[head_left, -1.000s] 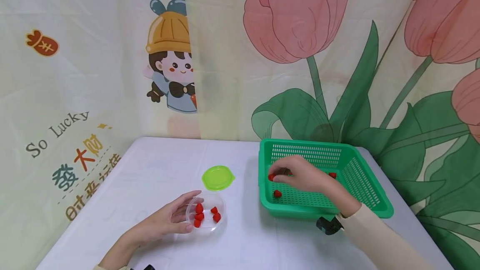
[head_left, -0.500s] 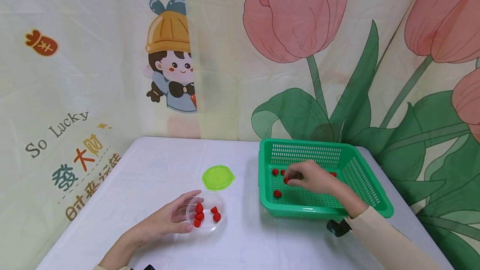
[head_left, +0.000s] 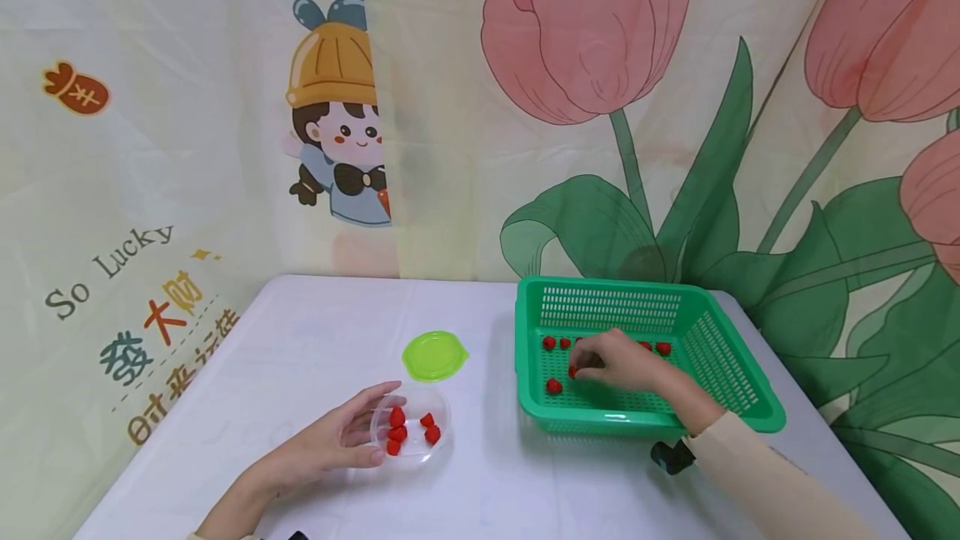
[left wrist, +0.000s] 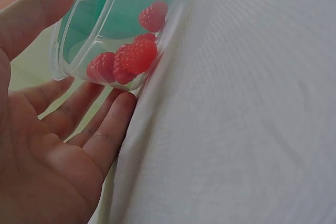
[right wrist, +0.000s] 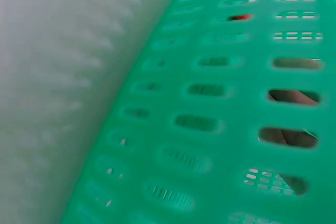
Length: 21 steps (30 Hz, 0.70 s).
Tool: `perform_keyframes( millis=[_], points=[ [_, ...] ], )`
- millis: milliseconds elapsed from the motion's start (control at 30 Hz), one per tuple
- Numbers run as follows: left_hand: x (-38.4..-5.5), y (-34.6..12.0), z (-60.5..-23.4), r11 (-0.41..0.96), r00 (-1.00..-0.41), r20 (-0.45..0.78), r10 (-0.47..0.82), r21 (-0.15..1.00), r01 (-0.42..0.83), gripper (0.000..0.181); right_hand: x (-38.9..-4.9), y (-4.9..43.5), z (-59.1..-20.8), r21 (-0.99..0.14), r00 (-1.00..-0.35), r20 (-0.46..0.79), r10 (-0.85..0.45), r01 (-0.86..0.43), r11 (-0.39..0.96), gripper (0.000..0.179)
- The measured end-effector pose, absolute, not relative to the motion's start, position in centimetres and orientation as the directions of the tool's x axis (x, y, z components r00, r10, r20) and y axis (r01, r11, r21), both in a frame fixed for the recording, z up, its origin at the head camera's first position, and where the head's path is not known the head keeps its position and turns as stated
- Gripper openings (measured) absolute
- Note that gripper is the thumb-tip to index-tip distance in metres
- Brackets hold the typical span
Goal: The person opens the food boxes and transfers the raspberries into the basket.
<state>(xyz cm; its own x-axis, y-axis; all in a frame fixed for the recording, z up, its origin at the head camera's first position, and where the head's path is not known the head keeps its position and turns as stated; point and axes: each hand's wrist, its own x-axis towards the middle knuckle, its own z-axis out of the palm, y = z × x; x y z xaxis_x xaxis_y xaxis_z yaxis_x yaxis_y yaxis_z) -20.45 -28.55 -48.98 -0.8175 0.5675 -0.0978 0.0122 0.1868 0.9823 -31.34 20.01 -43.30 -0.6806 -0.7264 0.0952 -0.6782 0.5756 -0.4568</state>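
Pinched by the right hand [head_left: 624, 361], a raspberry [head_left: 573, 372] shows at its fingertips inside the green basket [head_left: 600, 418], toward the basket's left side. Left of the basket, the left hand [head_left: 337, 440] holds a clear cup [left wrist: 126, 3] with raspberries [left wrist: 139, 56] inside. Each is probably light and perhaps soft, so a gentle pinch around its sides suits; the cup looks thin and slippery, best steadied low on its wall.

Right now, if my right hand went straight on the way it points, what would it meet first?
Past the red berry it seems to pinch, your right hand would probably meet the loose berry just beyond, then the green basket's left wall. Depth is unclear; it might pass above that berry.
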Motion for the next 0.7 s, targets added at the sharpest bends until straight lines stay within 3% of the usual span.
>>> perform_keyframes(
  millis=[700],
  points=[
    [-20.5, -28.6, -49.2, 0.201, -0.826, -0.141, 0.546, 0.979, -0.034, 0.084, -31.4, 19.7, -44.4, -0.433, -0.675, 0.005, -0.738, -0.666, 0.607, 0.007]
  ],
)
